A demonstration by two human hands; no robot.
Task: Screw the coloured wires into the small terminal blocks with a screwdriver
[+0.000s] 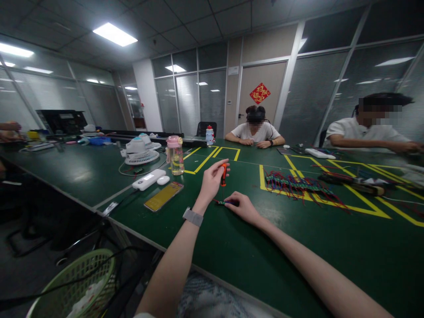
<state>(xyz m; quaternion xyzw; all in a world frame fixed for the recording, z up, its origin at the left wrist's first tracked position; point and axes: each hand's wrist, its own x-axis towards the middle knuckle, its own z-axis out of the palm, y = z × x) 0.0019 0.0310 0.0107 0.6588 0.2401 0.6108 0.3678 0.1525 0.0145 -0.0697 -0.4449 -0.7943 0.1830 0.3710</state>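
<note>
My left hand [212, 180] is closed around the orange-and-black handle of a screwdriver [224, 174], which stands upright with its shaft pointing down. Beneath the shaft, a small green circuit board [221, 203] with thin wires lies on the green table. The screwdriver's tip meets the board or hangs just over it; I cannot tell which. From the right, my right hand [243, 206] pinches the board's near end and steadies it against the tabletop. Its fingertips cover part of the board and wires.
Right of my hands lies a row of wired circuit boards [298, 185] inside yellow tape. On the left are a phone [164, 196], a white power strip [149, 179], a pink-lidded bottle [175, 154] and fans [141, 152]. Two people sit across the table. A green basket [79, 274] stands below.
</note>
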